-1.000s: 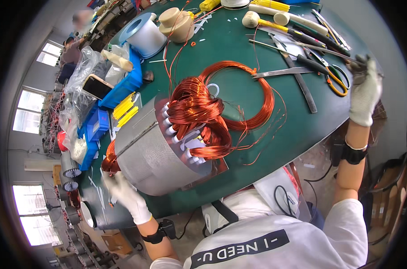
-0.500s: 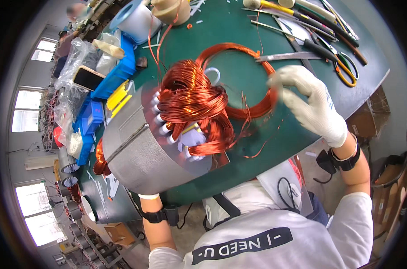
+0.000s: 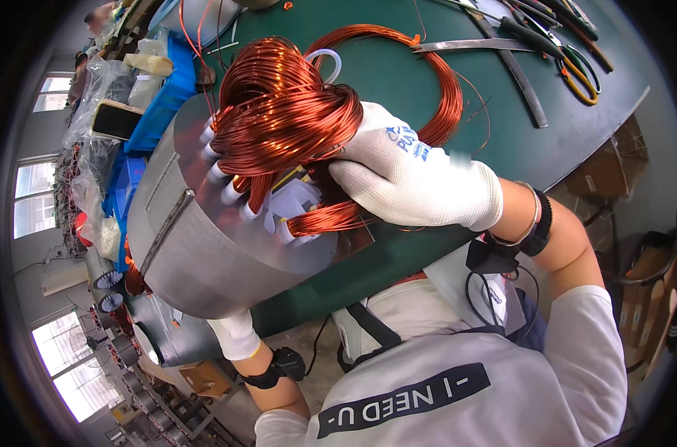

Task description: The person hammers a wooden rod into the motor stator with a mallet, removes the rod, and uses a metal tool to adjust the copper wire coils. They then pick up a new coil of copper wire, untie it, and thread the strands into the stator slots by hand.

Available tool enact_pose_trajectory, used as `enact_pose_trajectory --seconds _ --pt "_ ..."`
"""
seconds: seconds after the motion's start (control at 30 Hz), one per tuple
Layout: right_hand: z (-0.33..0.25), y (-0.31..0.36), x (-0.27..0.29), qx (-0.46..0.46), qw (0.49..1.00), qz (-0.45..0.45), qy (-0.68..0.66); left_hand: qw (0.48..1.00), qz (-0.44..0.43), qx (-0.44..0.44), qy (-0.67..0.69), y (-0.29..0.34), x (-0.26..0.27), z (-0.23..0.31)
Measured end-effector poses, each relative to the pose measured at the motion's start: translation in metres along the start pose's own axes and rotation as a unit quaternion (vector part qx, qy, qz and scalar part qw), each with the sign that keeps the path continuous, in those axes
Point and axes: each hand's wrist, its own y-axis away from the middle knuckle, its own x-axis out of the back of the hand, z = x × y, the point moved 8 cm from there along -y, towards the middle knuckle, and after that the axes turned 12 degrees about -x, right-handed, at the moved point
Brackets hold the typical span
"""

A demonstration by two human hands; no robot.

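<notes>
Head view: right hand (image 3: 420, 175) at copper bundle (image 3: 286, 112)

The bundle protrudes from the right end of the grey cylinder (image 3: 197, 257). The right hand meets it, fingertips hidden; grip cannot be told. The left hand (image 3: 235, 335) disappears beneath the cylinder, grip likewise indeterminable. Right of the cylinder, the right hand partly covers a wire ring (image 3: 450, 97). Beyond the cylinder, a spool (image 3: 204, 13) is cut off.

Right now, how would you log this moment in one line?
left hand: partly hidden by grey cylinder; right hand: touching copper bundle; wire ring: on green table
</notes>
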Motion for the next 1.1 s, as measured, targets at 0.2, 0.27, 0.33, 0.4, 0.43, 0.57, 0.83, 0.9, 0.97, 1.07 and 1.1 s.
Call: enact_pose_trajectory --seconds 0.2,0.27,0.33,0.4,0.43,0.57,0.83,0.9,0.97,1.07,1.1 --pt "0.0 0.005 0.0 0.027 0.999 0.007 -0.016 0.996 -0.023 0.077 0.036 0.01 0.005 -0.031" --pt "-0.002 0.006 0.001 0.038 0.999 0.016 -0.025 0.996 -0.022 0.08 0.038 0.011 0.006 -0.034" --pt "0.0 0.005 0.001 0.022 0.999 0.014 -0.029 0.996 -0.023 0.082 0.037 0.01 0.007 -0.037" --pt "-0.002 0.005 0.003 0.028 0.999 0.019 -0.03 0.995 -0.028 0.086 0.034 0.012 0.008 -0.043" --pt "-0.004 0.005 0.004 0.035 0.999 0.024 -0.032 0.995 -0.031 0.091 0.032 0.012 0.009 -0.046" --pt "-0.016 0.01 0.007 0.069 0.997 0.037 -0.024 0.996 -0.017 -0.012 -0.089 0.007 0.005 0.003" --pt "-0.014 0.004 0.013 0.063 0.996 0.045 -0.034 0.99 0.101 -0.051 -0.087 0.004 -0.016 0.11" --pt "-0.018 0.004 0.014 0.069 0.996 0.049 -0.032 0.973 0.141 -0.075 -0.166 0.006 -0.012 0.111" --pt "-0.017 0.004 0.013 0.066 0.996 0.052 -0.039 0.982 0.111 -0.065 -0.14 0.004 -0.015 0.11" --pt "-0.015 0.003 0.011 0.064 0.995 0.06 -0.054 0.978 0.087 -0.098 -0.161 0.001 -0.015 0.118" --pt "-0.014 0.003 0.011 0.065 0.994 0.064 -0.062 0.978 0.086 -0.098 -0.163 -0.001 -0.014 0.121"
